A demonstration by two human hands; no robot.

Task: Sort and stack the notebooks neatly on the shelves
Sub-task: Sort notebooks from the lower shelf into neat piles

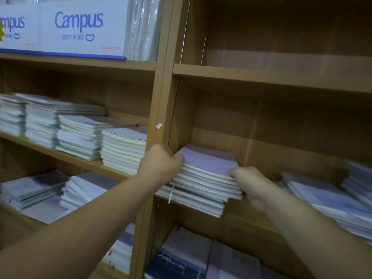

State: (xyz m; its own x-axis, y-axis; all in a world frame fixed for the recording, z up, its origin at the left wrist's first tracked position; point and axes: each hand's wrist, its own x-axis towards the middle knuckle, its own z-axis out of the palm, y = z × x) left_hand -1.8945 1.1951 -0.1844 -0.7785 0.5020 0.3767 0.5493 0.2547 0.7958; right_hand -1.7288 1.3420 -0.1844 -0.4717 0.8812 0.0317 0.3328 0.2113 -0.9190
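A stack of lavender-covered notebooks (207,168) is being held on the shelf board (251,218), its left edge being clasped by the curled fingers of the left hand (161,162) and its right front corner being pinched by the right hand (251,184). Just left of the grip a wooden upright (163,97) is standing, with pale notebook piles (122,150) lying beyond it. Right of the grip, on the same board, looser notebook heaps (322,196) are lying.

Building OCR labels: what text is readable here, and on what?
"Campus": white box, top-left shelf.
"SOFT RING": same box, below it.
"mpus": neighbouring box, cut off at frame edge.
Red print on the white box: blurred.
White script on dark blue notebook: unreadable.
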